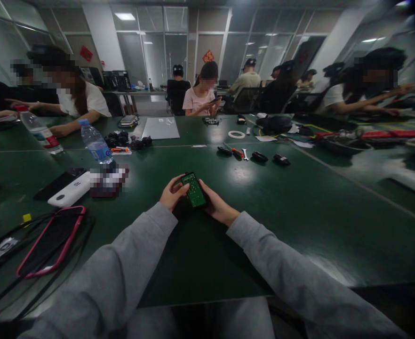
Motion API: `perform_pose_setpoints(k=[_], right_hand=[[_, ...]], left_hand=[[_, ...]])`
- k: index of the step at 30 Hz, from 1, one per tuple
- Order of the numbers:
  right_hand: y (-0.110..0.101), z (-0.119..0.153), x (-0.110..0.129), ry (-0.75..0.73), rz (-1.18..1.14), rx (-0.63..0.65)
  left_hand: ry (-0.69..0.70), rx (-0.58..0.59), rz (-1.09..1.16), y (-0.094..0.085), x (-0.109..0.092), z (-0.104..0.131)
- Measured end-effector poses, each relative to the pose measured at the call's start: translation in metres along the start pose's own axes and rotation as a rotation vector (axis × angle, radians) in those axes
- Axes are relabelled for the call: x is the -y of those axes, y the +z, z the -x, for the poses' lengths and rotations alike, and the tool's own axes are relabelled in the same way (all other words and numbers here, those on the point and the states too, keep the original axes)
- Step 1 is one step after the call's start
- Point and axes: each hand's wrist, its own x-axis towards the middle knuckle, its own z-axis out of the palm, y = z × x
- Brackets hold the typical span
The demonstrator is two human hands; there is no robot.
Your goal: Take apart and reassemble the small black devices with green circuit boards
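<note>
Between my hands, just above the green table (299, 212), is a small green circuit board (196, 192) in a dark frame. My left hand (173, 192) grips its left side, the thumb lying over the board's face. Along the right edge, my right hand (217, 203) is closed around it, with most of its fingers hidden behind. Beyond the hands lie an orange-and-black screwdriver (237, 153), a small wrench (245, 154) and black plastic pieces (259, 157).
On the left stand two water bottles (96, 143), with a white power bank (69, 188), a pink-rimmed phone (52, 242) and loose cables nearer me. Farther back are a silver laptop-like panel (161, 128) and a white ring (236, 134). Several people sit around the table.
</note>
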Motion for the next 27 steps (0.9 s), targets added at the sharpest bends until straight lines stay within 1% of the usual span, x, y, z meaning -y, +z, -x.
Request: perform_pose_setpoints(k=[4, 7, 9, 14, 19, 27], right_hand=[[-0.004, -0.001, 0.000, 0.047, -0.033, -0.049], [-0.004, -0.001, 0.000, 0.051, -0.043, -0.058], [-0.003, -0.001, 0.000, 0.051, -0.039, -0.048], [-0.002, 0.000, -0.001, 0.045, -0.008, -0.032], [-0.003, 0.000, 0.000, 0.034, 0.032, -0.014], [0.000, 0.002, 0.002, 0.049, -0.004, -0.008]], left_hand=[[0.038, 0.015, -0.030, 0.001, 0.001, 0.000], [0.095, 0.031, -0.105, -0.004, 0.000, -0.002], [0.107, 0.029, -0.143, -0.008, -0.002, -0.004], [0.050, 0.003, -0.127, -0.013, -0.001, -0.007], [0.037, -0.018, -0.099, -0.011, -0.001, -0.006], [-0.004, -0.036, -0.041, -0.012, -0.001, -0.006]])
